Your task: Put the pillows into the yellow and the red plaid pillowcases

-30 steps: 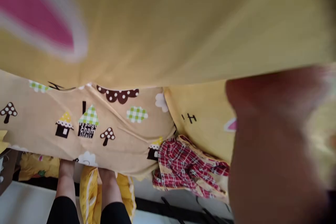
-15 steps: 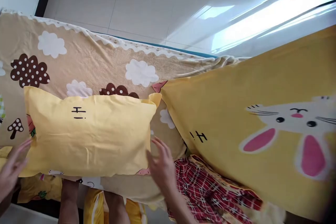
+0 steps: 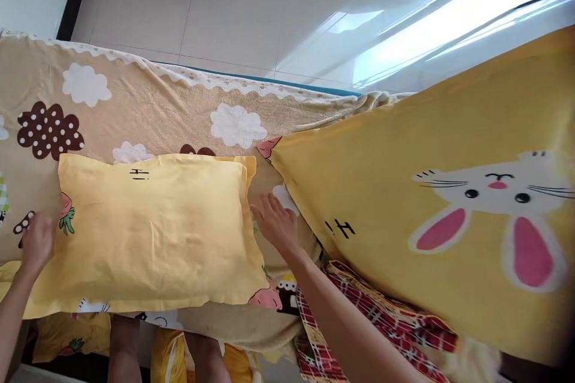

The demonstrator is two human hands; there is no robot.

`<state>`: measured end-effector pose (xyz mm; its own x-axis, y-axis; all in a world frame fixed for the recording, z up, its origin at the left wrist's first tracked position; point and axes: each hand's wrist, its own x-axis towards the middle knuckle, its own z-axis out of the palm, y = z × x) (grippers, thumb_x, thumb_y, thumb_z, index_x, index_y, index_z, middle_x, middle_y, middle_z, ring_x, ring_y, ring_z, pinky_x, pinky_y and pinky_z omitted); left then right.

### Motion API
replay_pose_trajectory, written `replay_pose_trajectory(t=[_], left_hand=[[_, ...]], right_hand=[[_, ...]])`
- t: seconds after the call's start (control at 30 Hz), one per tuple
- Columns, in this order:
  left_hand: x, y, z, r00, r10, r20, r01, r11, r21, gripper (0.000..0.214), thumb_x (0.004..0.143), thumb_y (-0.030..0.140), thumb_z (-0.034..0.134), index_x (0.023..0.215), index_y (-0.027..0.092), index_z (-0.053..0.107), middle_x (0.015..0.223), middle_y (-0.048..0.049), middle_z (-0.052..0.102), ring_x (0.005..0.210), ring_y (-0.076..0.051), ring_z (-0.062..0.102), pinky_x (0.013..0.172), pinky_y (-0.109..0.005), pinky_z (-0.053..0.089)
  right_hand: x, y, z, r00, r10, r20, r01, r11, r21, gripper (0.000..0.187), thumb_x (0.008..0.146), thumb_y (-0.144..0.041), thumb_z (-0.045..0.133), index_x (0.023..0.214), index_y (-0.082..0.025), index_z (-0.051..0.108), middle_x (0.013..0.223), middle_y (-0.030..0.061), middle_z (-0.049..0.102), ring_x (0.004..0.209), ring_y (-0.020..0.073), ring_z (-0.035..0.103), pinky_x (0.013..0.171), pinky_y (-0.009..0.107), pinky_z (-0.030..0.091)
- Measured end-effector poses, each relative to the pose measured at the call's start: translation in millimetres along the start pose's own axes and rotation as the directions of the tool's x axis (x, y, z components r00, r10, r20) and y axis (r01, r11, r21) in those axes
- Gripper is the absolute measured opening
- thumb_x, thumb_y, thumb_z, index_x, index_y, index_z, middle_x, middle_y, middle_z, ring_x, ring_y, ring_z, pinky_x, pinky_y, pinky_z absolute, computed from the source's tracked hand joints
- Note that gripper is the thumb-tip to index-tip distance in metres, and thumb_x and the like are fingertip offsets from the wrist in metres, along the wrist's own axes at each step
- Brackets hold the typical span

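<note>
Left grip (image 3: 38, 243) blurred beside small pillow (image 3: 157, 230); rabbit pillow (image 3: 417, 197) cut off.

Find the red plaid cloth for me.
In the head view, the red plaid cloth is at the lower right, along the lower edge of the yellow rabbit-print pillow, partly hidden behind the right forearm.

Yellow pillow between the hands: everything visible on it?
The pillow is roughly rectangular, in plain yellow cloth that looks soft, lightly creased, with a flat border. A dark "Hi" is printed near the far edge, carrots at the sides. It lies flat on the beige blanket, between left hand and right hand; whether either touches it is unclear.
</note>
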<state>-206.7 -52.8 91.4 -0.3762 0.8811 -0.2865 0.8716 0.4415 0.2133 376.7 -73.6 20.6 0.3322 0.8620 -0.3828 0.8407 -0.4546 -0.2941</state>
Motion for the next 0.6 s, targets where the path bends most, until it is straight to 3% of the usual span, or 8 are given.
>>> replay_pose_trajectory(t=[0.07, 0.13, 0.2, 0.27, 0.33, 0.4, 0.47, 0.6], left_hand=[[-40.5, -1.0, -23.4, 0.975, 0.084, -0.207, -0.098, 0.993, -0.063, 0.061, 0.098, 0.042, 0.036, 0.149, 0.01, 0.04, 0.152, -0.0147, 0.043, 0.144, -0.03, 0.035, 0.118, -0.049, 0.029], [-91.3, 29.2, -23.2, 0.907, 0.237, -0.347, -0.291, 0.95, -0.11, 0.061, 0.097, 0.036, 0.041, 0.156, 0.027, 0.026, 0.16, -0.0017, 0.032, 0.147, -0.024, 0.03, 0.122, -0.044, 0.027], [-135.4, 74.9, 4.3, 0.851, 0.458, -0.256, -0.496, 0.861, -0.111, 0.069, 0.096, 0.027, 0.042, 0.158, 0.033, 0.015, 0.164, 0.0038, 0.018, 0.151, -0.022, 0.02, 0.125, -0.044, 0.021], [-158.1, 115.1, 51.3, 0.765, 0.627, -0.151, -0.639, 0.768, -0.049, 0.074, 0.094, 0.021, 0.043, 0.16, 0.029, 0.008, 0.165, -0.0005, 0.014, 0.152, -0.022, 0.017, 0.126, -0.046, 0.012], [-156.0, 134.4, 100.9, 0.78, 0.626, -0.006, -0.625, 0.779, 0.049, 0.067, 0.096, 0.025, 0.042, 0.159, 0.027, 0.018, 0.161, -0.0078, 0.027, 0.148, -0.026, 0.028, 0.125, -0.051, 0.008], [-139.5, 128.5, 138.0, 0.833, 0.546, 0.086, -0.553, 0.826, 0.111, 0.056, 0.098, 0.032, 0.041, 0.153, 0.025, 0.036, 0.155, -0.0126, 0.038, 0.143, -0.03, 0.037, 0.122, -0.056, 0.005], [-122.9, 102.9, 157.3, 0.886, 0.458, 0.07, -0.464, 0.875, 0.136, 0.053, 0.096, 0.039, 0.041, 0.147, 0.022, 0.047, 0.153, -0.0153, 0.041, 0.144, -0.033, 0.034, 0.12, -0.06, 0.001], [-112.6, 29.2, 152.7, 0.967, 0.117, -0.227, -0.107, 0.993, 0.053, 0.068, 0.096, 0.045, 0.037, 0.153, 0.009, 0.032, 0.159, -0.0222, 0.025, 0.152, -0.033, 0.013, 0.12, -0.06, 0.002]], right_hand=[[-51.1, -2.3, -3.9, 0.986, -0.059, -0.159, 0.066, 0.997, 0.04, 0.056, 0.098, -0.045, 0.033, 0.145, -0.018, 0.047, 0.15, 0.0189, 0.043, 0.139, 0.0383, 0.041, 0.11, 0.061, 0.032], [-110.3, -36.2, 9.6, 0.933, -0.196, -0.302, 0.232, 0.969, 0.088, 0.057, 0.099, -0.035, 0.036, 0.155, -0.028, 0.028, 0.155, 0.012, 0.039, 0.142, 0.0331, 0.038, 0.111, 0.057, 0.033], [-158.6, -82.4, 37.4, 0.887, -0.331, -0.321, 0.377, 0.922, 0.09, 0.068, 0.097, -0.027, 0.04, 0.159, -0.032, 0.013, 0.155, 0.0087, 0.04, 0.141, 0.0298, 0.041, 0.112, 0.052, 0.034], [-181.7, -118.7, 71.7, 0.847, -0.488, -0.209, 0.51, 0.858, 0.064, 0.073, 0.096, -0.025, 0.044, 0.16, -0.029, 0.009, 0.153, 0.009, 0.042, 0.14, 0.0274, 0.042, 0.113, 0.046, 0.031], [-177.0, -128.4, 104.4, 0.821, -0.559, -0.115, 0.565, 0.825, 0.017, 0.067, 0.097, -0.026, 0.045, 0.159, -0.027, 0.019, 0.151, 0.0096, 0.046, 0.139, 0.0254, 0.044, 0.114, 0.044, 0.027], [-154.4, -106.2, 130.2, 0.84, -0.536, -0.083, 0.535, 0.844, -0.037, 0.056, 0.098, -0.029, 0.042, 0.154, -0.026, 0.034, 0.147, 0.0105, 0.05, 0.137, 0.025, 0.047, 0.116, 0.046, 0.023], [-131.0, -60.0, 146.4, 0.891, -0.45, -0.062, 0.446, 0.892, -0.065, 0.05, 0.099, -0.034, 0.039, 0.147, -0.02, 0.045, 0.145, 0.0138, 0.052, 0.137, 0.0269, 0.046, 0.117, 0.05, 0.02], [-124.6, 39.0, 147.9, 0.987, -0.157, 0.025, 0.158, 0.987, -0.021, 0.063, 0.099, -0.044, 0.029, 0.149, -0.008, 0.04, 0.152, 0.0199, 0.041, 0.144, 0.0287, 0.035, 0.117, 0.053, 0.022]])
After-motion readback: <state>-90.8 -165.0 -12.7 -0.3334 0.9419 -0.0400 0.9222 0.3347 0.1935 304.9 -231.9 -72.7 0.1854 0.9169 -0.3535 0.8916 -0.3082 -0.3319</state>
